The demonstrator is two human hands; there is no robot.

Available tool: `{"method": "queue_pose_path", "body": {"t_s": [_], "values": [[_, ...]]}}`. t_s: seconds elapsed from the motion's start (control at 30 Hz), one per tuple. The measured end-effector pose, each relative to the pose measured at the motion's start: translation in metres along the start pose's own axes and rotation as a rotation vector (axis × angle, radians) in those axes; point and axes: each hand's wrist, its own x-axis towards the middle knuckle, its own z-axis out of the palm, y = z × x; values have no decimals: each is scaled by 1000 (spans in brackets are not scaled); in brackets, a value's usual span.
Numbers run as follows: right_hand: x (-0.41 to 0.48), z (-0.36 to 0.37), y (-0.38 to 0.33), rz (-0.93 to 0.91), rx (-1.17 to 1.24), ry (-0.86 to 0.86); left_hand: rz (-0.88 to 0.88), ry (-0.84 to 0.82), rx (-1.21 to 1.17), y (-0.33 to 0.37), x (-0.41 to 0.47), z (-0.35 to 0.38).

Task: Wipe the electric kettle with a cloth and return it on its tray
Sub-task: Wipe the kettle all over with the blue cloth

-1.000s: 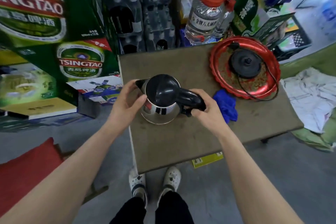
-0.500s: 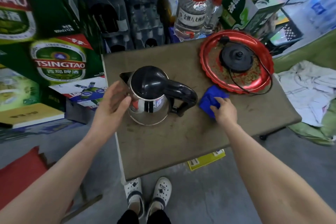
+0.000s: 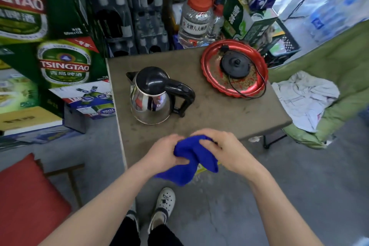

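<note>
Blue cloth (image 3: 191, 158) is being gripped by both closed hands, left hand (image 3: 165, 153) and right hand (image 3: 223, 150); bunching it into a pad should suit wiping the kettle (image 3: 153, 96) beyond them.

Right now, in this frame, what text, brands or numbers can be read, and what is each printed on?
"TSINGTAO": round logo on the green beer carton, with Chinese characters beneath.
"GTAO": cut-off logo on the larger green carton at upper left.
"500ml x 12": small print on that carton; the rest is blurred.
Chinese characters: white label of the clear jug with the red cap.
The kettle, the red tray and the blue cloth show no text.
</note>
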Motion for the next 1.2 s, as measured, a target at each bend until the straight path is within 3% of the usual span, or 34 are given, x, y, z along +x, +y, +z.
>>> {"method": "queue_pose_path", "body": {"t_s": [0.1, 0.17, 0.23, 0.33, 0.4, 0.47, 0.57, 0.63, 0.7, 0.77, 0.83, 0.93, 1.07, 1.2], "values": [[1, 3, 3, 116, -24, 288, -69, -88, -273, -10, -15, -4], [2, 17, -3, 122, -164, 342, -57, -68, -439, -13, -25, -9], [0, 43, -11, 67, -50, 256, -58, -54, -558, -13, -32, -15], [-4, 88, -32, 92, 294, -28, -137, -18, -623, -19, -42, -34], [0, 115, -30, 125, 370, 14, -158, 8, -373, -27, -48, -55], [6, 129, -27, 182, 426, 104, -150, 124, 107, -32, -53, -82], [16, 136, -33, 293, 553, 314, 163, 414, 526, -21, -36, -127], [26, 133, -42, 316, 562, 517, 352, 423, 673, -7, -7, -155], [39, 126, -52, 319, 516, 741, 353, 313, 798, 7, 27, -174], [57, 117, -66, 300, 478, 936, 239, 154, 818, 15, 56, -184], [84, 116, -76, 240, 418, 1004, 184, 66, 812, 16, 71, -188], [123, 139, -77, 191, 348, 957, 192, 152, 810, 12, 70, -183], [146, 180, -61, 124, 542, 985, 172, 218, 791, -3, 51, -169], [145, 220, -48, 470, 935, 880, 151, 203, 686, -5, 50, -169]]}}
